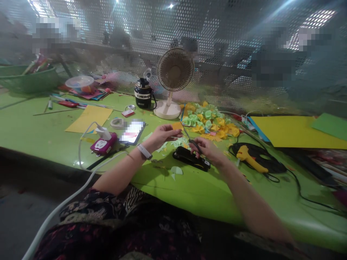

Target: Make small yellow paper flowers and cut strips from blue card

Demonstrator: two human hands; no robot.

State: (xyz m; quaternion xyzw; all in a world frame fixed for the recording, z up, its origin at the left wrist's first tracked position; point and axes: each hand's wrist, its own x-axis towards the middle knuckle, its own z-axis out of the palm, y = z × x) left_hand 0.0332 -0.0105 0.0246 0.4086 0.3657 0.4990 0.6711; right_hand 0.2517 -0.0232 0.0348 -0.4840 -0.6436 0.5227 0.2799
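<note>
My left hand (161,135) pinches a small piece of orange paper (177,125) between its fingers. My right hand (206,150) grips a pair of small dark scissors (191,137), whose blades point up at the paper's edge. Right below both hands lies a black stapler (191,159). Pale green paper scraps (176,170) are scattered on the green table (200,191) near it. Just beyond my hands is a heap of green and yellow paper flowers (208,122). A white band watch (144,151) sits on my left wrist.
A yellow glue gun (251,159) on a black cord lies to the right, by a yellow card sheet (295,131). To the left are a phone (132,131), a purple power socket (103,143) with a white cable, and a tape roll (118,123). A desk fan (175,70) stands behind.
</note>
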